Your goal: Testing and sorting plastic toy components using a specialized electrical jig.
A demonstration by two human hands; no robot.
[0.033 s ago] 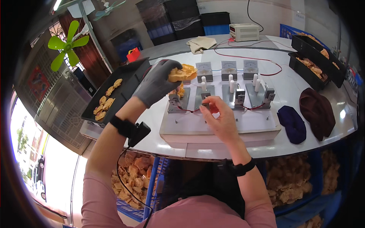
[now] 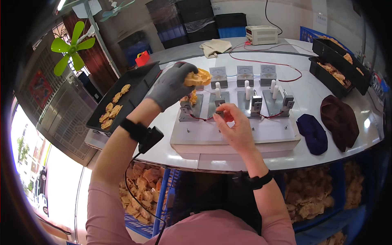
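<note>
White bench (image 2: 306, 100), green fan (image 2: 72, 50) well left of the white board (image 2: 237, 145). Our left fingers (image 2: 185, 69) grip a knobbly yellow part (image 2: 199, 78) over the board's rear left; right fingers (image 2: 228, 108) bent at its middle, can't tell if pinching.

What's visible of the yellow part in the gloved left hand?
The yellow part is an orange-yellow, irregular piece with an uneven, raised profile; it looks like moulded plastic. The gray-gloved left hand grips it and covers its left end, so the full shape is hidden; the uncovered end points right. In the picture it lies toward the far left of the white board, beside the leftmost visible meter. Whether it touches anything besides the glove can't be told.
</note>
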